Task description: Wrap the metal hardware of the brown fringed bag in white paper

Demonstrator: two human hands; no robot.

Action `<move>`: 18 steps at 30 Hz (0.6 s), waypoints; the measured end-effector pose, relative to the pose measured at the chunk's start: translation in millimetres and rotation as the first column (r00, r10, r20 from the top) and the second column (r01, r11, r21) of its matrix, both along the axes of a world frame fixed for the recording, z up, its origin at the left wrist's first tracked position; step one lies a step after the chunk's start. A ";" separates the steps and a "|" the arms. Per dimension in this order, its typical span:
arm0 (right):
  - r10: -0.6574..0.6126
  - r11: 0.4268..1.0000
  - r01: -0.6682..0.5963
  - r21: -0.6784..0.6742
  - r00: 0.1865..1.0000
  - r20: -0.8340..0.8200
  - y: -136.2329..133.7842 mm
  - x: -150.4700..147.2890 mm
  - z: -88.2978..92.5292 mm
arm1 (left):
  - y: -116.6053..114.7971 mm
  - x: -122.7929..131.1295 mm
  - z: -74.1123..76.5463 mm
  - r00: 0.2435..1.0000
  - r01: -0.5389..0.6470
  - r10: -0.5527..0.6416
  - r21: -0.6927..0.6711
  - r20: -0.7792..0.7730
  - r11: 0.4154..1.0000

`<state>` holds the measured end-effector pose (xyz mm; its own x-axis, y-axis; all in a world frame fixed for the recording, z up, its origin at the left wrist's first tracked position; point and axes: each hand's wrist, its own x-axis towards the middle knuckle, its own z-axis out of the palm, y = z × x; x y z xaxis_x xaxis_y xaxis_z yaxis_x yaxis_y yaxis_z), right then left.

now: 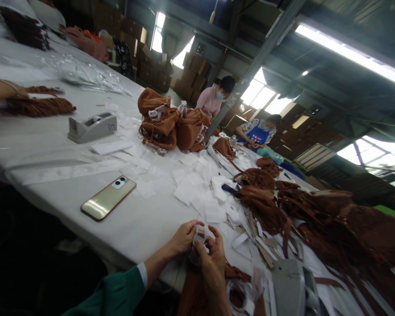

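My left hand (pixel 186 235) comes in from the lower left in a green sleeve with a white cuff. Thumb and fingers are closed on a small piece of thin, whitish see-through wrapping (pixel 199 235). On the other side of it, the bent fingers and thumb of my right hand (pixel 213 256) grip the same wrapping. What lies inside the wrapping is hard to make out. Beneath both hands is a brown leather-like bag (pixel 192 292), partly hidden by my right wrist. A roll of clear tape (pixel 237 295) lies just right of that wrist.
A gold phone (pixel 108 198) and a grey tape dispenser (pixel 92 127) lie to the left; another dispenser (pixel 292 285) stands at right. Brown fringed bags (pixel 174 123) are piled ahead, more (pixel 263 197) at right. White paper pieces (pixel 197 188) litter the table. Another person's arm (pixel 3 91) reaches in; two people work beyond.
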<state>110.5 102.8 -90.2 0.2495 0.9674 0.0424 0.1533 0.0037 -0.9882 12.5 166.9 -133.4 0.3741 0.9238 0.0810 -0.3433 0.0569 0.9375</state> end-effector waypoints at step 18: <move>-0.139 0.982 0.082 0.171 0.925 0.355 -6.0 -4.5 -23.8 | -9.4 -4.6 6.6 0.944 0.256 -0.193 -0.230 0.266 0.939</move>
